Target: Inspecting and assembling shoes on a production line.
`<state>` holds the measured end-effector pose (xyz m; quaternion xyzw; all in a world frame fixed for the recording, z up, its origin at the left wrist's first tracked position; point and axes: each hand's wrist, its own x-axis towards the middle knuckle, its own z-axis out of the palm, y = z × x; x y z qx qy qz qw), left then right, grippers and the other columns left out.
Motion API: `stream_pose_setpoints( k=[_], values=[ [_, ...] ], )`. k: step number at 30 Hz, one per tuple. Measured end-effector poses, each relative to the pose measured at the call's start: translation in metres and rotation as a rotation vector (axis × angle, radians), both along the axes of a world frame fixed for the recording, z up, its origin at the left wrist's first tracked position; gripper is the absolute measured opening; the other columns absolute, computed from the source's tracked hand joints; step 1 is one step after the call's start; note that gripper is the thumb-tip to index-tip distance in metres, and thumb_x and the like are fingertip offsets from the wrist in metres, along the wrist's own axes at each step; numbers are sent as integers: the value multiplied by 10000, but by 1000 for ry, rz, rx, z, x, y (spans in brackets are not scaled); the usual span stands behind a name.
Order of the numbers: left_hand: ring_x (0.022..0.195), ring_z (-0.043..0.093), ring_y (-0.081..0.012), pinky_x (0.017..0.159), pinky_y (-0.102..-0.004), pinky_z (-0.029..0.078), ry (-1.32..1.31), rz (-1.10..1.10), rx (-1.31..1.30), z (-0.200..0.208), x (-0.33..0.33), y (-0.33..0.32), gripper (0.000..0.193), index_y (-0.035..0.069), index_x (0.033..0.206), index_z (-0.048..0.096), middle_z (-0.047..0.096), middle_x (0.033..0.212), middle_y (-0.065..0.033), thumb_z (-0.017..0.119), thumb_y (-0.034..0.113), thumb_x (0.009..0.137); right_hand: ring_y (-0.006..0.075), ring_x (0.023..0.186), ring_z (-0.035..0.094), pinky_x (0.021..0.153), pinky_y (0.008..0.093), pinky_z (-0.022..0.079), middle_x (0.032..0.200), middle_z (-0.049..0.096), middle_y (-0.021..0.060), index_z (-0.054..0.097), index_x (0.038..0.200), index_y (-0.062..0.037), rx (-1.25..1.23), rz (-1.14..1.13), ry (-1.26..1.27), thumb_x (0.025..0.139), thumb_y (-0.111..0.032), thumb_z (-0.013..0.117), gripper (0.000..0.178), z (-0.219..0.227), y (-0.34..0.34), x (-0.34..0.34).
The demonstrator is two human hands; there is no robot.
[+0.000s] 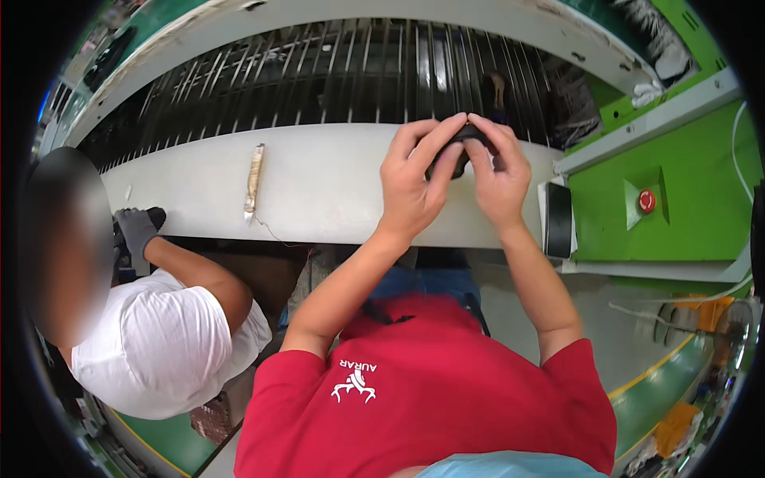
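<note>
Both my hands are raised over the white ledge, fingertips nearly meeting at its far edge. Between them is a small dark, soft-looking piece, possibly knitted; most of it is covered by my fingers. My left hand grips it from the left, thumb and fingers closed on it. On the other side my right hand pinches it with bent fingers. To the left of my hands lies a slim cutter-like tool with a wrapped, yellowish handle, a thin thread by its tip.
Beyond the ledge runs a dark machine bed with many metal bars. At right stands a green machine panel with a red button, beside a black box. A co-worker in white sits close on my left, a grey-gloved hand at the ledge.
</note>
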<state>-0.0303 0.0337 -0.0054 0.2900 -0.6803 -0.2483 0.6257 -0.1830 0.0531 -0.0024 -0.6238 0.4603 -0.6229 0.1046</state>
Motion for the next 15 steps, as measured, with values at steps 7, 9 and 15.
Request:
stream_pose_setpoints(
  k=[7, 9, 15],
  values=[
    [747, 640, -222, 686, -312, 520, -120, -11, 170, -42, 30, 74, 395, 29, 1378, 756, 710, 898, -101, 777, 21, 983, 232, 797, 669, 714, 344, 537, 961, 702, 118, 761, 1324, -30, 236, 19, 43, 1012, -102, 788, 322, -38, 91, 14],
    [726, 624, -217, 672, -314, 505, -150, -71, 239, -54, 34, 78, 375, 24, 1373, 756, 701, 881, -101, 766, 38, 998, 231, 782, 659, 713, 339, 535, 938, 691, 117, 757, 1312, -21, 335, 28, -48, 1040, -101, 758, 283, -58, 105, 17],
    [871, 738, -182, 789, -290, 567, -169, -72, 131, -16, 27, 22, 302, 3, 1328, 763, 781, 1013, -148, 716, 49, 1033, 234, 836, 684, 800, 346, 561, 970, 711, 112, 742, 1331, -21, 261, 57, -52, 1059, -131, 731, 294, -24, 59, 3]
  ],
)
